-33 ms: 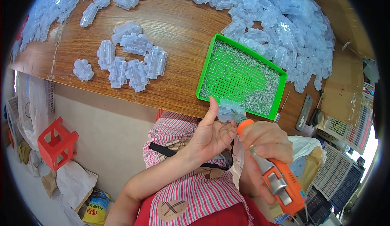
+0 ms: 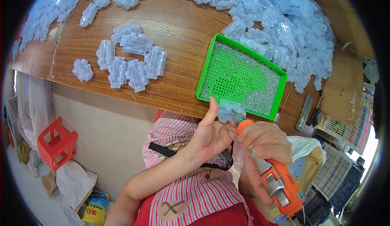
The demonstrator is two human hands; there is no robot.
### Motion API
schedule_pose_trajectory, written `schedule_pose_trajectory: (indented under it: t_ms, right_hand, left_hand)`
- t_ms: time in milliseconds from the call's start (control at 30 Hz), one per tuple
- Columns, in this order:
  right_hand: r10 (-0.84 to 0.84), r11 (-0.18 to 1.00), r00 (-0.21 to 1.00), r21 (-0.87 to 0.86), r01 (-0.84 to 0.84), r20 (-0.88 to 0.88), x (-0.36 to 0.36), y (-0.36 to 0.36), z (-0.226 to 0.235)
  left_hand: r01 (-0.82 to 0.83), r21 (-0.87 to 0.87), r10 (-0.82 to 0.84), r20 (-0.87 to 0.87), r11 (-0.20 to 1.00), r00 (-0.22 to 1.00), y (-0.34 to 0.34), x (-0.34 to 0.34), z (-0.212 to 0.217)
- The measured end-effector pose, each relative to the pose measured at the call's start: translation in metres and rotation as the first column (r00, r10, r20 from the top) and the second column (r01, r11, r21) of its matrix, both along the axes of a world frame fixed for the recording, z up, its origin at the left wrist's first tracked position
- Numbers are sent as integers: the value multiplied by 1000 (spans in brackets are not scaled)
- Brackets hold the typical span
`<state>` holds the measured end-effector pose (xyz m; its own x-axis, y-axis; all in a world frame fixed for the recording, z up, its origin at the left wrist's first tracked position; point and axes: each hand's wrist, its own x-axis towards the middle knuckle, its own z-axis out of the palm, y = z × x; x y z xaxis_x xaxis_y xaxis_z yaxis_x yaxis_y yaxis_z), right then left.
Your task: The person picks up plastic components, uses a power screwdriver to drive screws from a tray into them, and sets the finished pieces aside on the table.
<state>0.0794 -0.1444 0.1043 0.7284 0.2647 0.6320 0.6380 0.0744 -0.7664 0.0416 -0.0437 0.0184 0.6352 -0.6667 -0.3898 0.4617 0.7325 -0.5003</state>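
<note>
My right hand [image 2: 266, 142] is wrapped round an orange electric screwdriver [image 2: 286, 187], its body running down to the lower right. The driver's tip points up and left onto a clear plastic casing [image 2: 229, 108] at the table's front edge. That casing sits against the near rim of a green tray [image 2: 208, 69] of small silvery screws [image 2: 266, 96]. My left hand [image 2: 213, 134] steadies the casing from below, thumb raised along its left end and fingers curled. Where the fingers meet the casing is partly hidden, and so is the exact spot under the tip.
Several clear casings [image 2: 136, 44] lie in a loose group on the brown table [image 2: 178, 35]. A large heap of casings [image 2: 284, 27] fills the back and right. A dark phone-like object [image 2: 304, 112] lies right of the tray. On the floor stands a red stool [image 2: 57, 142].
The rear end of the screwdriver has shifted very slightly left and down. My left hand, the casing and the tray look unmoved.
</note>
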Motion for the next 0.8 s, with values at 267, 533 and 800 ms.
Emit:
schedule_pose_trajectory:
  t_ms: [267,533,800]
  right_hand:
    - [54,998,999,-43,-54,-6,8,1,1]
    - [103,995,986,-5,-104,-132,19,-2,8]
    - [-101,927,845,258,272,-526,55,-22,33]
  left_hand:
    - [35,36,-32,-83,999,996,2,11,19]
    - [31,51,-32,17,998,999,5,12,9]
    - [236,-7,-218,366,972,905,32,-1,6]
